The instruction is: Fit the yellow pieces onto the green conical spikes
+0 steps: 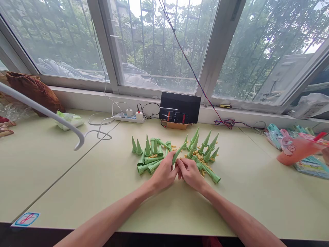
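Observation:
Held tip-up and leaning to the right, a green plastic watering spike (178,153) is in my left hand (164,171), whose fingers wrap its lower part. My right hand (192,172) meets it at the spike's base, thumb and fingers pinched together. Whatever small piece the right fingers hold is hidden. To the left lies a group of green spikes (150,167), some upright, some on their sides with open ends showing. More green spikes (205,142) stand behind and right of my right hand, among small yellow plastic pieces (203,168).
A dark tablet and a phone (177,117) lean on a cardboard stand at the back. Left of them is a power strip (130,117) with white cables. A pink cup (295,151) and packets stand right; a tissue pack (69,120) and white curved arm (51,108) are left.

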Motion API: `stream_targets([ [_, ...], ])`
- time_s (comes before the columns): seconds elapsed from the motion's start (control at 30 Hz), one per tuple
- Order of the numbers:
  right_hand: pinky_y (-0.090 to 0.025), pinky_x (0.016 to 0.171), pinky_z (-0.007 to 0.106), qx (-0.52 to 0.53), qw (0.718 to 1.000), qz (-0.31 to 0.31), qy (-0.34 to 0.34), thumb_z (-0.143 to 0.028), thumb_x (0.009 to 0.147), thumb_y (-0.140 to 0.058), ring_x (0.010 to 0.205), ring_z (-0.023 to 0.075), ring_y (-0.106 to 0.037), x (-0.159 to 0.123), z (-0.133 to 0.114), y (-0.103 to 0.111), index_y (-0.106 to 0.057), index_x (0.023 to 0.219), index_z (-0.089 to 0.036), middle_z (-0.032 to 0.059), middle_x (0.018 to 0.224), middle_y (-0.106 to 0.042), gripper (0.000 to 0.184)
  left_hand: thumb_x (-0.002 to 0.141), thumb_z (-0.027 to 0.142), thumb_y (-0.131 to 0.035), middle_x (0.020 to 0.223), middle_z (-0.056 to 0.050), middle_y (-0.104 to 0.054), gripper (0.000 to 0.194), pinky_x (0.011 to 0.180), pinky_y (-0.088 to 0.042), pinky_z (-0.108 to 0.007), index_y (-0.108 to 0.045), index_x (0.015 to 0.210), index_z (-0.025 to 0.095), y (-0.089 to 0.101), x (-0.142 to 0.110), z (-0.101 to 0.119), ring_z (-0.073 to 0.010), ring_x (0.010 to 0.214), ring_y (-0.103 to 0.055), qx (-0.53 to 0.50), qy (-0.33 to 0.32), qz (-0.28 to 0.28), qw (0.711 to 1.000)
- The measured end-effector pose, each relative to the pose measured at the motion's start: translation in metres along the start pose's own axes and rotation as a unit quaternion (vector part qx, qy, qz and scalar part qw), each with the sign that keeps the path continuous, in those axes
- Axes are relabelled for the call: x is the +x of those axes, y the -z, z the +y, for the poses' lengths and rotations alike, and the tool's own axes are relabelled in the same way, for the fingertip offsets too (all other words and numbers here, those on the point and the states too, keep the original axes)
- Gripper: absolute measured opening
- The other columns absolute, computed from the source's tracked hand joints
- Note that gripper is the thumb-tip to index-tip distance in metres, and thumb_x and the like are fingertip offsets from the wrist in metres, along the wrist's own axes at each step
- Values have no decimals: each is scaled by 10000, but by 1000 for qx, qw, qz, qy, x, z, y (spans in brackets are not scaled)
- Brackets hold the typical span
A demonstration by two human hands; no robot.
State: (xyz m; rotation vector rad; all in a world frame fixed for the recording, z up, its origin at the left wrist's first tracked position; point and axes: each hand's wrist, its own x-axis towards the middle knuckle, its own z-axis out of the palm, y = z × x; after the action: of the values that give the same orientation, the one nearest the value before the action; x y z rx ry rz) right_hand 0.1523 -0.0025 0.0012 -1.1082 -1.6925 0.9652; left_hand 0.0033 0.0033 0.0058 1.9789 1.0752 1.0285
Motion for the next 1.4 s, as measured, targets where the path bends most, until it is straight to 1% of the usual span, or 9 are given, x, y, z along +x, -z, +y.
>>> stream_targets([
  [0.13,-388,516,264,-27,999,6,18,-526,1001,-424,452,142,-496,0,-1,0,-519,622,-212,4,476,-546,502,927,229,-498,861,-16,-600,351,651,-463,-266,-496,1276,185,0,0,1,-135,653,-534,-4,-6,5,1000],
  [0.3,-386,529,272,-30,999,13,32,-527,998,-428,447,138,-483,0,-1,0,-505,606,-214,3,484,-545,508,929,230,-497,896,-25,-609,355,659,-466,-265,-495,1280,186,0,0,-1,-141,680,-555,-3,-9,6,1000],
  [0.47,-385,512,267,-20,1000,9,14,-515,998,-431,440,137,-486,0,-1,0,-520,616,-211,3,472,-543,496,932,239,-496,892,-28,-620,340,631,-456,-258,-494,1266,175,0,0,-1,-135,661,-552,2,0,1,1000],
  [0.6,-399,494,261,23,1000,0,-10,-513,989,-449,445,140,-515,0,-1,0,-545,633,-206,0,490,-552,480,926,234,-503,795,2,-623,317,596,-448,-248,-496,1237,177,0,0,2,-124,594,-549,-23,1,0,1000],
  [0.7,-403,474,257,57,998,-6,-24,-518,976,-469,437,138,-519,0,2,-1,-540,630,-204,-5,492,-548,472,931,232,-492,709,30,-616,261,562,-441,-241,-496,1186,180,0,0,5,-114,524,-541,-56,3,-11,998],
  [0.77,-395,455,254,77,996,-14,-38,-523,966,-480,428,136,-513,1,3,-1,-539,631,-204,-9,485,-541,467,927,233,-500,687,33,-618,233,557,-445,-242,-503,1153,179,0,0,6,-118,520,-554,-62,6,-11,998],
  [1.03,-387,410,242,183,979,-42,-77,-522,917,-542,404,127,-503,5,4,-1,-564,645,-185,-16,485,-540,434,928,247,-512,731,10,-647,276,601,-482,-267,-488,1193,173,-1,0,-2,-148,581,-621,-45,12,-6,999],
  [1.23,-394,401,227,253,958,-54,-127,-530,862,-618,413,119,-532,5,3,-1,-587,652,-157,-2,512,-563,429,947,260,-484,765,3,-641,241,592,-493,-264,-476,1172,173,0,0,-1,-144,581,-628,-39,12,-19,999],
  [1.4,-395,396,221,299,939,-71,-154,-524,843,-646,405,112,-536,6,4,-1,-634,673,-133,12,517,-582,426,945,272,-494,769,2,-636,249,604,-510,-272,-472,1174,175,0,0,-1,-155,600,-648,-33,12,-13,999],
])
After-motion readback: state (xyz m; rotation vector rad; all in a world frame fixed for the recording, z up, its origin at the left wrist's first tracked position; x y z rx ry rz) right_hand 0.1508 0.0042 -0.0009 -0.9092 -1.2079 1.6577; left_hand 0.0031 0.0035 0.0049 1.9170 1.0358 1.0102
